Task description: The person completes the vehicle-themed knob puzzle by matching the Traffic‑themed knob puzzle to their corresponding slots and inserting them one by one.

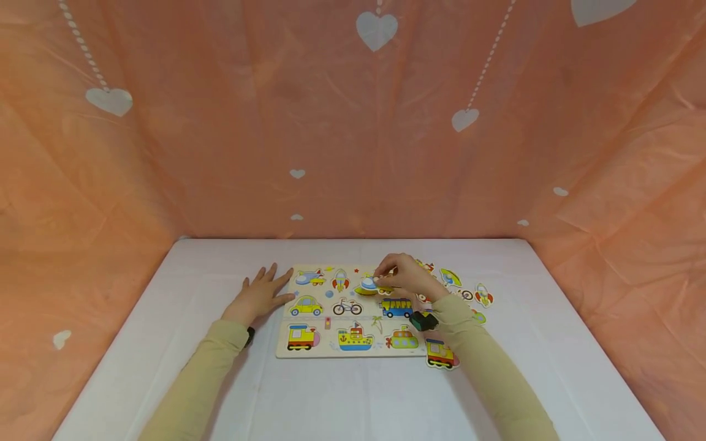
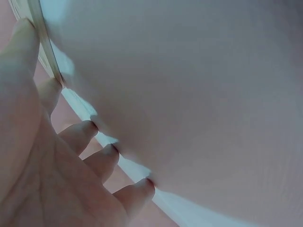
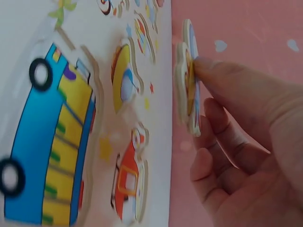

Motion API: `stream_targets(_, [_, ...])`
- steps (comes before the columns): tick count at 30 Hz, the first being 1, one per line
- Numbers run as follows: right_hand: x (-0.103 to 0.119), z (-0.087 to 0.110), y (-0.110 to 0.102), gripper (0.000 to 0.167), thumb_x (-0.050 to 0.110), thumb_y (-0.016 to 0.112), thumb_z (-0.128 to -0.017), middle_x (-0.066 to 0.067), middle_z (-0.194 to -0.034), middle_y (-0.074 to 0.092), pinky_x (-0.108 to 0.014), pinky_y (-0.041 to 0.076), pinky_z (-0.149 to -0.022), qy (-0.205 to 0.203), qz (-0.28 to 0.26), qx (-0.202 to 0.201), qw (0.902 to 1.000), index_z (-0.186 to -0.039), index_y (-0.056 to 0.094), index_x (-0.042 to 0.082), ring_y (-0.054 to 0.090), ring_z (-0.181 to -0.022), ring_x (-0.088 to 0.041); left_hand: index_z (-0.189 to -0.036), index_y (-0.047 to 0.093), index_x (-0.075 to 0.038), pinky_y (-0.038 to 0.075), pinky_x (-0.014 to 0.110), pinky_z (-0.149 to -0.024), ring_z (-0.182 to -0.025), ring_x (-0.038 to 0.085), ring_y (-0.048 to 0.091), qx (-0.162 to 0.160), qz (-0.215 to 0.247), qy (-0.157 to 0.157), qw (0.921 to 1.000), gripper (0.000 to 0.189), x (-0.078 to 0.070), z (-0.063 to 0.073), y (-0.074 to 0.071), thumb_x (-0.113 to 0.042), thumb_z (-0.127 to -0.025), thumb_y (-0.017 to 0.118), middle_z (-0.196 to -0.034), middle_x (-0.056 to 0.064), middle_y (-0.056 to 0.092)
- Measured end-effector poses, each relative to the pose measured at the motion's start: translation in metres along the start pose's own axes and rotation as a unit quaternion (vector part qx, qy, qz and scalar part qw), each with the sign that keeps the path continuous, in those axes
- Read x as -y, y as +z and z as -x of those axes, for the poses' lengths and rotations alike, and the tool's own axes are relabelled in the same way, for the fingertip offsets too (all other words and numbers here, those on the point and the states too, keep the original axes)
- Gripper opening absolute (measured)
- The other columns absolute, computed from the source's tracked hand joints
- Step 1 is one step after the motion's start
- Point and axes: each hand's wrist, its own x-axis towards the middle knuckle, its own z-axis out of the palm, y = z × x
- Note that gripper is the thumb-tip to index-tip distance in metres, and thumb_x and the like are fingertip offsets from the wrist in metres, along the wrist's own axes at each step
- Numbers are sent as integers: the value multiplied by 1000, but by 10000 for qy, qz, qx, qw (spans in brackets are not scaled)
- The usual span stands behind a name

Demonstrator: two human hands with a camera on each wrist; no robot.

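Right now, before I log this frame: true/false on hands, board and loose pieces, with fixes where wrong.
1. The right hand pinches a puzzle piece. True.
2. The left hand grips a loose piece. False: its fingers are spread at the left edge of the puzzle board.
3. The loose train piece lies by the board's near right corner. True.
4. The bus picture is in the board's nearest row. False: it is in the middle row.
5. The bicycle picture sits between the car picture and the bus. True.
6. The loose rocket piece lies left of the board. False: it lies to the right.
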Motion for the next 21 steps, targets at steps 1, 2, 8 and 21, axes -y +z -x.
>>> stream_targets(1, [1, -3, 2, 11, 15, 74, -85, 0, -92, 65, -31, 51, -70, -46, 20, -3, 10000, -94, 74, 9, 59, -81, -18, -152, 28, -15, 8, 72, -103, -138, 52, 9, -5, 8, -2, 10000, 73, 0, 0, 0, -50, -93, 55, -153, 29, 14])
stream_targets(2, [2, -5, 4, 10, 16, 74, -85, 1, -92, 65, -31, 51, -70, -86, 53, -6, 9999, -94, 74, 10, 59, -81, -16, -152, 28, -15, 8, 72, -103, -138, 52, 9, -9, 17, -7, 10000, 73, 0, 0, 0, -51, -93, 55, -153, 29, 14])
stream_targets(8, [5, -19, 18, 8, 17, 74, -85, 3, -92, 65, -31, 50, -72, 105, -9, 5, 9999, -93, 74, 13, 58, -82, -16, -151, 29, -15, 6, 72, -103, -138, 52, 9, 19, 54, -10, 10000, 74, -2, 0, -2, -52, -92, 55, -154, 29, 13])
stream_targets(21, [6, -41, 45, 10, 15, 75, -84, 3, -89, 65, -29, 50, -67, -63, -108, -22, 9999, -93, 75, 10, 57, -79, -15, -151, 29, -16, 5, 71, -104, -139, 51, 8, 11, 98, -57, 9999, 73, -9, 1, 1, -50, -92, 56, -154, 27, 13])
